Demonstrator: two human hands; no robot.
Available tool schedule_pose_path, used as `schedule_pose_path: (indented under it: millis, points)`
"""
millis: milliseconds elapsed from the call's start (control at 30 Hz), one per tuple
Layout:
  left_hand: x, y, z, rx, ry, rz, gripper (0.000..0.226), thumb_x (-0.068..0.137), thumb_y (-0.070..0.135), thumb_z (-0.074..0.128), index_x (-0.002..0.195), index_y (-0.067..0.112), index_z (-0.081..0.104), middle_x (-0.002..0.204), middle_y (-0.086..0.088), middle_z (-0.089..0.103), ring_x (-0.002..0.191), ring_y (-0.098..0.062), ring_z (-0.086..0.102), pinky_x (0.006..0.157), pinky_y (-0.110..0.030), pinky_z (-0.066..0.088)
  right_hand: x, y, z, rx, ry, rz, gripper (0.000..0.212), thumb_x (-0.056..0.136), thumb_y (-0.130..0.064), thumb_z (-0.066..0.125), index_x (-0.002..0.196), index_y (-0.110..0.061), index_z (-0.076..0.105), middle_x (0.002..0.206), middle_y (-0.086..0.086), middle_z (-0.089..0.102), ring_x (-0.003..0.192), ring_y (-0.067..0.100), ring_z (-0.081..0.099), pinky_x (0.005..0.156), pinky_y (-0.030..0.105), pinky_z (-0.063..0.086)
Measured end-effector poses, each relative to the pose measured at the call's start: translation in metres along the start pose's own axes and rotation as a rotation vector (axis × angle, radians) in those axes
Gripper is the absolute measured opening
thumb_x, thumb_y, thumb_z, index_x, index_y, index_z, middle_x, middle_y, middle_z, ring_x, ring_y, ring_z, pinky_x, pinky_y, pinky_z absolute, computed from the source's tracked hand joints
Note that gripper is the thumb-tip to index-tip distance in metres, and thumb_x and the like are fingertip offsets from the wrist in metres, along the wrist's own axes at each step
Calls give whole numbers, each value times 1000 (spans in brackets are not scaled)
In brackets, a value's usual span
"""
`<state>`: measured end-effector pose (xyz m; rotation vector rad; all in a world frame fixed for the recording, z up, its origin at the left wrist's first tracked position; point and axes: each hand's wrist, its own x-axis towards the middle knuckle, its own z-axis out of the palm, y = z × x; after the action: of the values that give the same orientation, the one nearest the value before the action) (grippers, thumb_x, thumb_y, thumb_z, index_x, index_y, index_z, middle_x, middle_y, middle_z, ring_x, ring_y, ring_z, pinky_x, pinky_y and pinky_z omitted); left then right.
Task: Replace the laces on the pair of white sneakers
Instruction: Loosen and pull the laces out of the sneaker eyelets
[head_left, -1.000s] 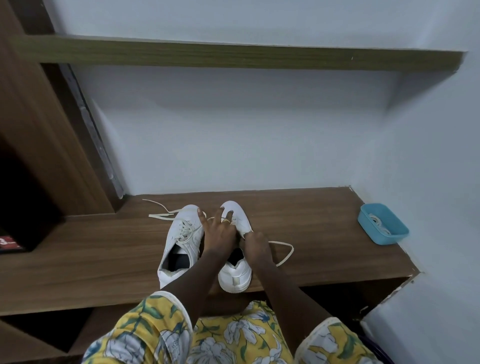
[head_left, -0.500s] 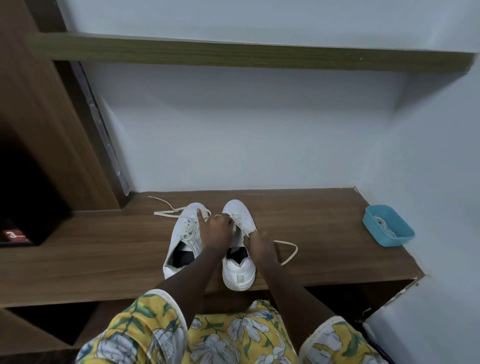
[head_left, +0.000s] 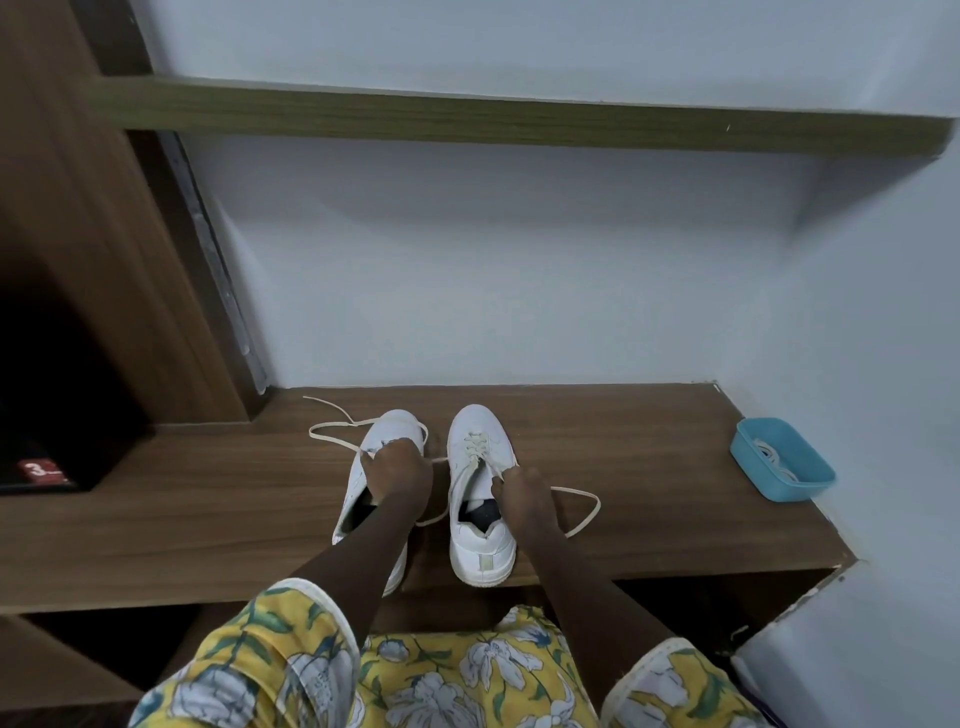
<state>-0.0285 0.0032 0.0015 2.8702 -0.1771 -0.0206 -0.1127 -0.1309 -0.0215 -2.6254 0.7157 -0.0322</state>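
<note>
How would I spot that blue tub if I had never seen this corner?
Start at the long wooden ledge below the pale wall. Follow it to its right end, apart from the two white sneakers, to the blue tub. It alone is coloured, shallow and rectangular, with something white coiled inside.

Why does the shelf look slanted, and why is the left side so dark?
Head view: the wide-angle lens probably skews the shelf and leans the wall; head view: the cubby at left gets little light, so it goes black; head view: the light is soft, with no glare on the sneakers.
</note>
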Motion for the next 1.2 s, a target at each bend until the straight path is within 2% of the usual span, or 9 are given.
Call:
schedule_pose_path:
  millis: [133, 233, 433, 533, 733, 833, 933, 1067, 1200]
  points:
    - [-10, 13, 1, 74, 34, 91, 26, 95, 16, 39, 112, 15, 59, 114, -3, 62, 117, -21, 52, 115, -48, 11, -1, -2, -2, -36, 25, -7, 29, 99, -19, 42, 105, 1, 62, 106, 18, 64, 100, 29, 60, 66, 25, 31]
    - [-8, 18, 7, 122, 59, 186, 28, 97, 20, 35, 108, 21, 61, 107, 2, 64, 112, -16, 55, 115, -51, 5, -2, -2, -4, -42, 16, -28, 27, 99, -16, 43, 103, 2, 63, 103, 18, 65, 97, 29, 61, 65, 26, 32]
    - [-4, 33, 9, 34, -9, 392, 33, 99, 23, 33, 101, 17, 65, 103, -5, 68, 105, -23, 58, 110, -37, 19, -2, -3, -5, -12, 42, -57, 24, 97, -11, 41, 103, -1, 61, 104, 16, 65, 97, 27, 61, 66, 25, 30]
    - [-4, 41, 11, 95, -49, 434, 43, 94, 31, 29, 107, 17, 68, 107, -4, 68, 106, -23, 57, 107, -36, 21, -2, -6, -8, 8, 39, -44, 24, 97, -14, 43, 102, -1, 62, 104, 16, 64, 96, 28, 61, 66, 25, 31]
    - [-4, 51, 14, 138, -82, 488, 30, 91, 26, 39, 90, 13, 66, 97, -5, 69, 99, -24, 61, 111, -40, 24, 4, -10, -10, 45, 23, -8, 27, 96, -17, 42, 103, -3, 63, 104, 16, 64, 98, 31, 60, 70, 31, 39]
    - [-6, 56, 12, 99, -93, 465, 24, 88, 19, 44, 93, 10, 66, 97, -9, 68, 97, -27, 60, 96, -35, 40, 3, -9, -9, 8, 32, -23, 27, 98, -16, 39, 106, -4, 62, 107, 16, 63, 100, 31, 60, 71, 29, 37]
    - [-11, 62, 8, 161, -80, 464, 22, 90, 12, 45, 103, 8, 63, 106, -10, 65, 102, -26, 60, 74, -32, 42, 1, -10, -11, -48, 35, -71, 28, 100, -12, 35, 113, -3, 59, 110, 15, 63, 102, 30, 60, 78, 33, 44]
    - [-10, 65, 10, 163, -87, 464, 22, 90, 8, 44, 104, 6, 61, 111, -12, 63, 103, -28, 61, 75, -33, 45, 2, -8, -13, -59, 16, -90, 29, 100, -9, 35, 116, -2, 58, 112, 16, 62, 104, 30, 61, 81, 33, 47]
    - [-10, 62, 14, 136, -62, 492, 22, 93, 10, 42, 109, 8, 56, 113, -10, 62, 104, -27, 60, 77, -33, 45, 2, -8, -13, -45, 16, -85, 28, 99, -10, 36, 110, 0, 60, 108, 17, 64, 100, 30, 61, 76, 32, 44]
